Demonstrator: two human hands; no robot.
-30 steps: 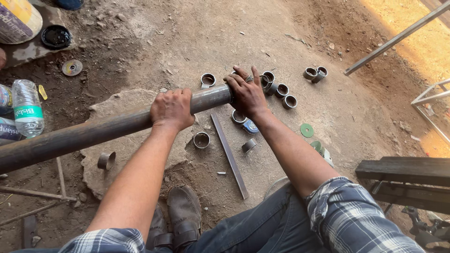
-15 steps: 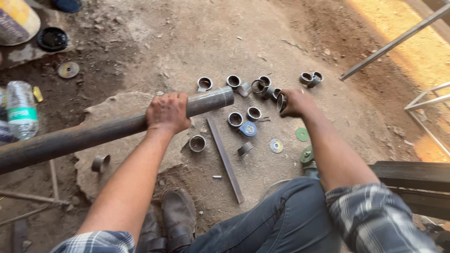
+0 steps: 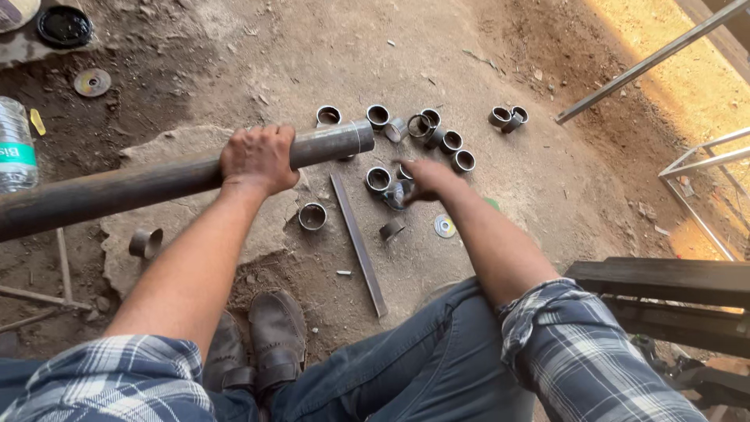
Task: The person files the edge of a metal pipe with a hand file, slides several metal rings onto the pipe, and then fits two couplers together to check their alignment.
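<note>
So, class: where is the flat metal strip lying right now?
In the head view the flat metal strip lies on the dirt floor near centre, running diagonally between the short ring and the small disc, below the long pipe.

a plastic bottle [image 3: 16,144], grinding disc [image 3: 92,81] and flat metal strip [image 3: 358,242] lie about.
</note>
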